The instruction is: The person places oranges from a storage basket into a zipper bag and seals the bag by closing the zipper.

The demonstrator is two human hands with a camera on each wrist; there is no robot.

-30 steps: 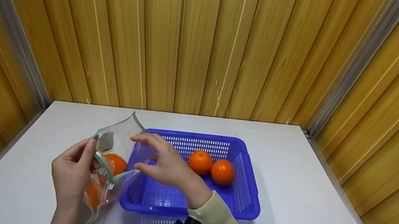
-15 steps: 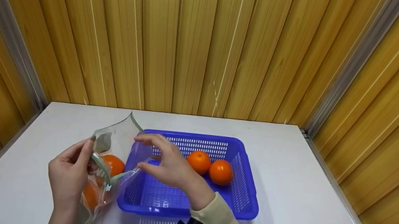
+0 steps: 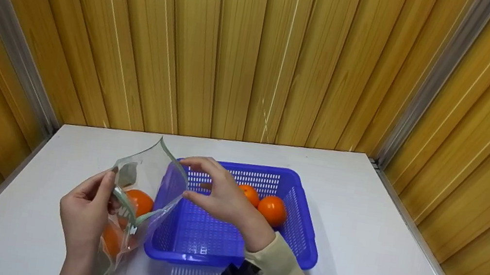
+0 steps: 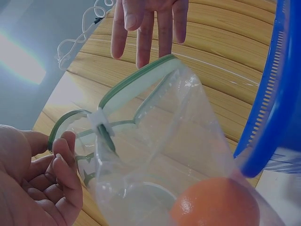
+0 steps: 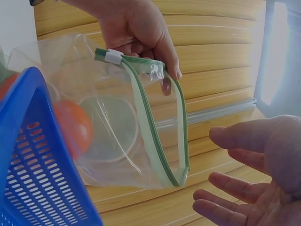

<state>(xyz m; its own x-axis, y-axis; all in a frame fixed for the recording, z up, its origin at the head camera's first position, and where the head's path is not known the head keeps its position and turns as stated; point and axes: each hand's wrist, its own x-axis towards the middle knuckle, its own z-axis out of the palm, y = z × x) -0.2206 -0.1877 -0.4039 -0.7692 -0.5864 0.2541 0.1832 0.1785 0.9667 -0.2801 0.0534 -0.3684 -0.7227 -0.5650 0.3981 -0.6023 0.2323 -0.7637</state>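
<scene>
My left hand (image 3: 85, 213) pinches the green zip rim of a clear zipper bag (image 3: 148, 166) between thumb and fingers. The bag's mouth gapes, and a white slider (image 5: 113, 57) sits at one end of the zip. Inside lie an orange (image 3: 140, 202) and, lower down, another orange (image 3: 112, 239), partly covered by my left hand and the film. On the bag's right side, my right hand (image 3: 225, 198) has its fingers spread; the right wrist view shows them apart from the rim, holding nothing.
A blue plastic basket (image 3: 191, 260) stands right of the bag on the white table (image 3: 369, 255). Two oranges are in it: one orange (image 3: 271, 210) in plain view, the other orange (image 3: 250, 193) partly behind my right hand. Wood-patterned walls (image 3: 238, 57) enclose the table.
My right hand has moved right and slightly up, from inside the bag's mouth to beside its rim. The left hand and the bag have barely moved during the last half second.
</scene>
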